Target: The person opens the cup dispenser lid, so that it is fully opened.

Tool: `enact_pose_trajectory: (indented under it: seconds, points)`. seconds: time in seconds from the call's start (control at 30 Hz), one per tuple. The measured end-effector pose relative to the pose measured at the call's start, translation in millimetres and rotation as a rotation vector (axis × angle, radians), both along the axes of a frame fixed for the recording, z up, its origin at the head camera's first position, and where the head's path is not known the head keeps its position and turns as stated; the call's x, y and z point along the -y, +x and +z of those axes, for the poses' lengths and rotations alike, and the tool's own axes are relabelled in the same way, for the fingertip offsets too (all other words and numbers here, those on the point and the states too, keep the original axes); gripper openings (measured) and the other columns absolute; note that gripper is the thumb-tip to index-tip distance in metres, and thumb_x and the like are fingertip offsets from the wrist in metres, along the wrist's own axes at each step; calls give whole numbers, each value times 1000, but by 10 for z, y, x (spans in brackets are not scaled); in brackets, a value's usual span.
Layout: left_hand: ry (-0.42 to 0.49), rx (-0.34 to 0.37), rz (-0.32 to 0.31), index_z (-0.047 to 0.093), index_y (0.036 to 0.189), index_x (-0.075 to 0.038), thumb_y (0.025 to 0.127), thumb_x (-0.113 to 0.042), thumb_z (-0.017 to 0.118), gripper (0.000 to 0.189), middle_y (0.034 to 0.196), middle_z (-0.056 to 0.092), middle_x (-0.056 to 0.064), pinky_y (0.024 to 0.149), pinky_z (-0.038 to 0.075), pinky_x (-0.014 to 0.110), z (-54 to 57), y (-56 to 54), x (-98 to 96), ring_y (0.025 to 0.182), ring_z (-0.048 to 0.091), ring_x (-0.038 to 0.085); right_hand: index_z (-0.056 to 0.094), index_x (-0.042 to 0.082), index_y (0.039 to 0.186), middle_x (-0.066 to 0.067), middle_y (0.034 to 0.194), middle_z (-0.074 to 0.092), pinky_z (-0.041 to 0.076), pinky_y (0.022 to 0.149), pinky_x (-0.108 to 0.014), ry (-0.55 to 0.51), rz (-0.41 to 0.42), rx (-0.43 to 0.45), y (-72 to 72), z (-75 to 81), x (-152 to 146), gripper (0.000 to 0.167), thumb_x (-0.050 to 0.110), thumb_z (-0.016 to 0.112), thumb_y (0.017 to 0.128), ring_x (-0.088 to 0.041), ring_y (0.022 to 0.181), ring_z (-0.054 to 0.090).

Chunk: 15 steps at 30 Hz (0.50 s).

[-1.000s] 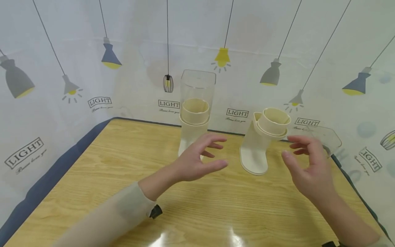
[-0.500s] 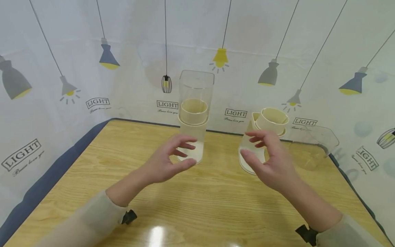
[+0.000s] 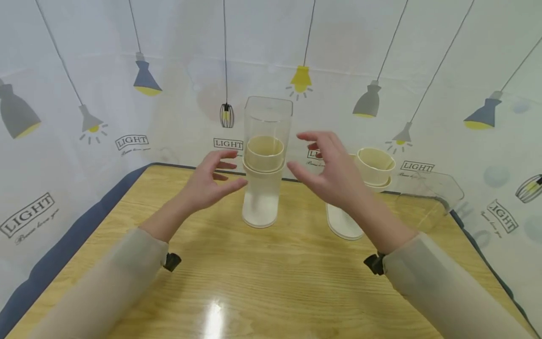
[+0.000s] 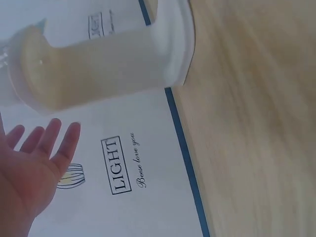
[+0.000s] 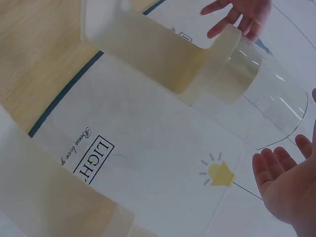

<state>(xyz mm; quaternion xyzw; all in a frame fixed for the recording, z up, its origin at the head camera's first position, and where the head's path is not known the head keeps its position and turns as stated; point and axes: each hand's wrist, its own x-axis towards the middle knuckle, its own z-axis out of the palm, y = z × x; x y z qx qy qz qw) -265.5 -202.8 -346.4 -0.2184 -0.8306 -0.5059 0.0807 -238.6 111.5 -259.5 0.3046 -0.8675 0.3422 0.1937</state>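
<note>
A cream stand with a round collar stands upright, a clear container seated over its collar. My left hand is beside the collar's left side, fingers spread and thumb out. In the left wrist view a small gap shows between the left fingertips and the stand. On the other side, my right hand is raised near the clear container, fingers loosely bent and apart. The right wrist view has both hands flanking the container, the right palm near its far end. Neither hand holds anything.
A second cream stand with a collar is to the right, partly hidden by my right forearm. Another clear container stands at the table's far right corner. Behind the wooden table hangs a lamp-printed curtain.
My right hand has come left from beside the second stand to the container on the first. The left hand has moved left and up to the stand's other side. The stands stay put.
</note>
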Motion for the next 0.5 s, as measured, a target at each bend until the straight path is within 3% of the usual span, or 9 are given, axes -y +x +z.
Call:
enact_pose_trajectory:
  seconds: [0.13, 0.27, 0.37, 0.5]
  points:
    - [-10, 92, -19, 31, 171, -21, 93, -34, 89, 98, 173, 39, 11, 123, 47, 62, 51, -328, -42, 156, 47, 37, 53, 15, 159, -14, 159, 52, 45, 123, -53, 43, -28, -31, -237, 182, 144, 68, 38, 79, 101, -32, 148, 49]
    - [-13, 108, -65, 20, 175, -27, 89, -36, 92, 112, 176, 35, 7, 131, 36, 63, 72, -557, -142, 161, 40, 33, 58, 22, 159, -7, 167, 50, 35, 132, -56, 76, -23, -1, -407, 304, 302, 64, 47, 75, 102, -29, 159, 41]
    - [11, 102, -90, 17, 174, -30, 88, -33, 92, 114, 174, 39, 8, 131, 36, 62, 49, -644, -232, 159, 42, 33, 62, 23, 156, -3, 170, 48, 36, 132, -55, 67, -17, 55, -450, 306, 372, 59, 49, 73, 104, -26, 161, 41]
    - [79, 119, -97, 21, 171, -31, 87, -29, 92, 110, 164, 46, 11, 122, 46, 62, 5, -655, -350, 150, 48, 34, 63, 19, 153, -3, 171, 47, 38, 132, -52, 8, -26, 62, -460, 238, 364, 56, 45, 74, 104, -25, 161, 43]
